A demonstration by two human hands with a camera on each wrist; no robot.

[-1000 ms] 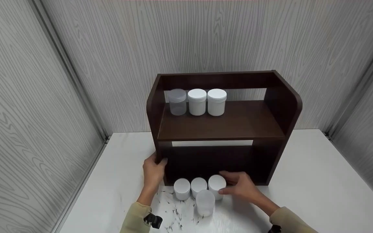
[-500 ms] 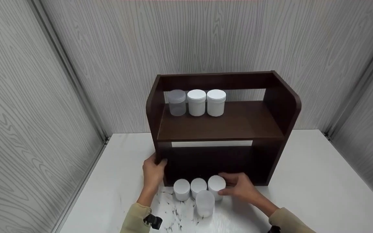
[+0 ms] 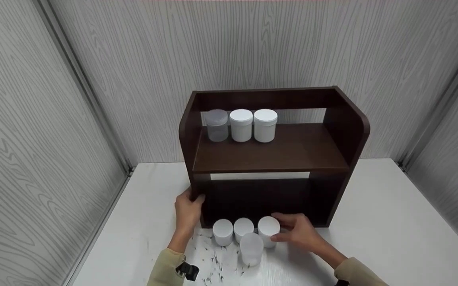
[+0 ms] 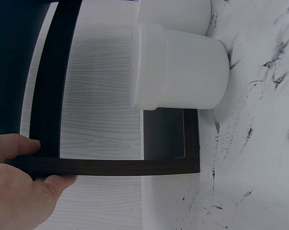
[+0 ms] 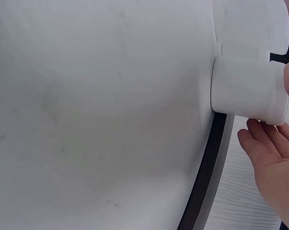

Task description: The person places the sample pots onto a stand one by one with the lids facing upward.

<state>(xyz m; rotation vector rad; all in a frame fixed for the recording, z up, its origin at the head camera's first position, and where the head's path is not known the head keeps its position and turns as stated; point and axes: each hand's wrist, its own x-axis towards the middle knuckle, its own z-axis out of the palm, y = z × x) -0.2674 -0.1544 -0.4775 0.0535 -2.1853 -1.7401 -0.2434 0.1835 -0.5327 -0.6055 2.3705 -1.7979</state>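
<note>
A dark brown two-tier shelf stands on the white table. My left hand grips the front edge of its left side panel; in the left wrist view, thumb and fingers lie on opposite sides of that panel. At the shelf's front foot stand three white lidded jars. My right hand holds the rightmost white jar near its lid, thumb in front and fingers behind. To its left are the middle white jar and the left white jar. A frosted translucent jar stands in front of them.
On the upper tier, left of centre, a translucent jar and two white jars stand in a row. Grey wood-grain panels enclose the table at the back and sides. Dark scuffs mark the tabletop near the front.
My right hand has shifted slightly right with the white jar, widening the gap between it and the middle jar. The left hand keeps its grip on the shelf.
</note>
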